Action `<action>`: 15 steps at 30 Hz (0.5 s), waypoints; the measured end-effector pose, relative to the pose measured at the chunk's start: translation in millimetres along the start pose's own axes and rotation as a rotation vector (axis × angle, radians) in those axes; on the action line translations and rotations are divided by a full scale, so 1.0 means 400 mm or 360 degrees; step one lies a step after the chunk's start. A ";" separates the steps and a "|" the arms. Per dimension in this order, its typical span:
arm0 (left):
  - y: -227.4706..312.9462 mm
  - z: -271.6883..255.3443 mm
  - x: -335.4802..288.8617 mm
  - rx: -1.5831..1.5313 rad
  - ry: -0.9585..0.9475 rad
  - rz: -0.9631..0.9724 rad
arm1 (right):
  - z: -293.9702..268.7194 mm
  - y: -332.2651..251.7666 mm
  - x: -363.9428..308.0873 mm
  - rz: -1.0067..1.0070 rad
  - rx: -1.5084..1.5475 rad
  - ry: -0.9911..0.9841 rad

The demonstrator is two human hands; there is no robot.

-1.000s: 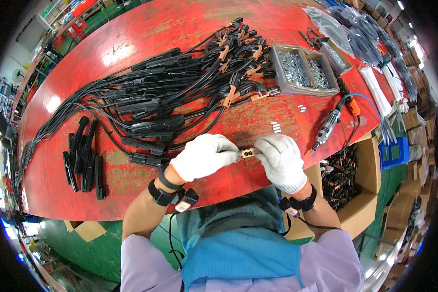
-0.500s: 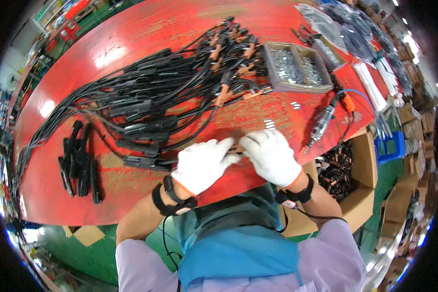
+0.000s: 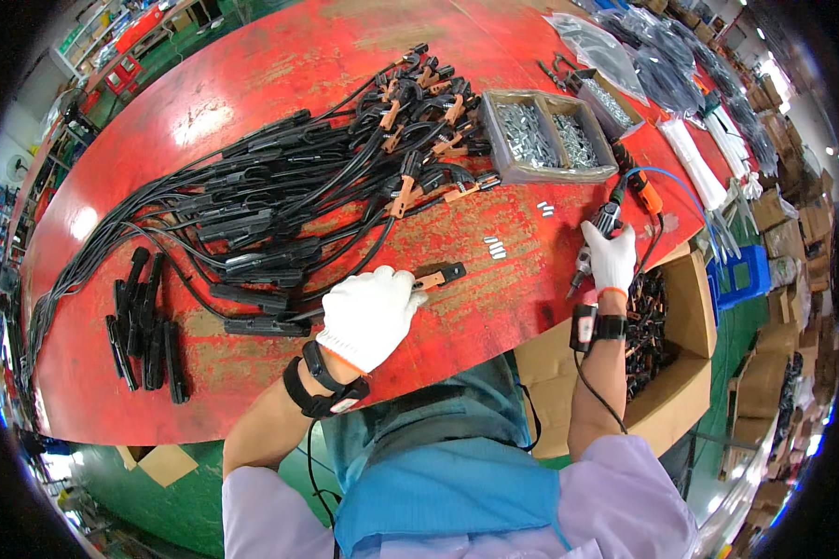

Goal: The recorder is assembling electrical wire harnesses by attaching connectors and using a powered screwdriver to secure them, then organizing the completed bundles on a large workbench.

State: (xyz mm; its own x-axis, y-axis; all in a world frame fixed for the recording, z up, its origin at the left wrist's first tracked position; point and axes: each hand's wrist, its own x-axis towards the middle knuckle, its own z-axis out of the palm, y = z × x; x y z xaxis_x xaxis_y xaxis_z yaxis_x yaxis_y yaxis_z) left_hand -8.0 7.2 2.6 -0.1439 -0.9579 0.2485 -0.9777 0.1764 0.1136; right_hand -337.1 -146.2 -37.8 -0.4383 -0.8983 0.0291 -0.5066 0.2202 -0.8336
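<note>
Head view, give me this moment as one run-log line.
left hand: holding copper-coloured clip | right hand: gripping grey power tool | red table: black cables, loose metal pieces

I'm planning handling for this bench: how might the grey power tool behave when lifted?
The power tool at the right hand looks stiff, given its solid housing. Its metallic nose hints at some weight. Its rounded body could roll.

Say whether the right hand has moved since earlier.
Yes: the right hand has moved rightward and forward relative to the divided box, to the power tool.
</note>
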 end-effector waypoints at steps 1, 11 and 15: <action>-0.002 0.003 0.001 -0.0055 0.0007 0.0006 | 0.007 0.000 -0.004 0.0099 0.0560 -0.0247; -0.010 0.002 0.010 -0.0131 -0.0003 -0.0008 | 0.125 -0.212 -0.227 0.0340 0.2125 -0.0884; 0.003 -0.003 0.012 -0.0150 -0.0023 -0.0042 | 0.149 -0.323 -0.293 0.0083 0.1959 -0.0851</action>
State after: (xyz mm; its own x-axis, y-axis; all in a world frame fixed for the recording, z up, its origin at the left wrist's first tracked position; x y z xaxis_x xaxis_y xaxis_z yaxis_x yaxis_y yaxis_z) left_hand -9.7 3.1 5.3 -0.1211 -0.9655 0.2307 -0.9625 0.1710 0.2104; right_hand -176.0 -92.1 33.5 0.0481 -0.9988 0.0004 0.6178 0.0294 -0.7858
